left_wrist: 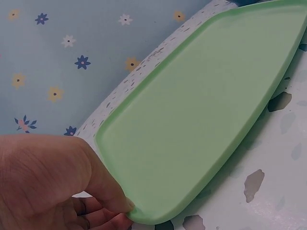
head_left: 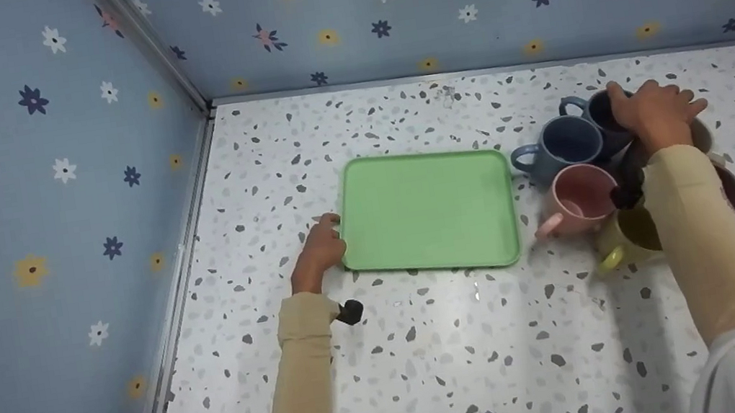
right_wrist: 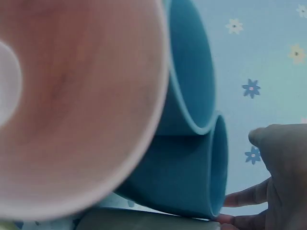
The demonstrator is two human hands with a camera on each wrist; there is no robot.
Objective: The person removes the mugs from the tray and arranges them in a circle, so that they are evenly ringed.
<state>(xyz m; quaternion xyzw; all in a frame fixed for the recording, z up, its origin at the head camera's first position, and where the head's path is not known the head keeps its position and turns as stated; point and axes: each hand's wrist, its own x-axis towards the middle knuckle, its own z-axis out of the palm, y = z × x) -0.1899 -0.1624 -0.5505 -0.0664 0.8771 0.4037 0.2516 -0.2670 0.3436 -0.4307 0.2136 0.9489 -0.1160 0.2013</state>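
A light green rectangular tray (head_left: 427, 212) lies on the table. My left hand (head_left: 319, 246) pinches its near-left corner; in the left wrist view the thumb (left_wrist: 112, 194) is on the rim and fingers are beneath. On the right, my right hand (head_left: 655, 109) reaches over a cluster of mugs, thumb and fingers spread. Its fingertips are by the rim of the farther blue mug (right_wrist: 184, 172); whether they touch it I cannot tell. A second blue mug (head_left: 569, 141) and a pink mug (head_left: 581, 200) stand in front. The right forearm partly hides other mugs.
A yellow mug (head_left: 624, 244) stands at the cluster's near side. A greyish mug (head_left: 702, 134) and a mug with a reddish-brown inside (head_left: 730, 187) show beyond the right arm. Flowered panels (head_left: 339, 14) wall the speckled table (head_left: 433, 350) at the back and left.
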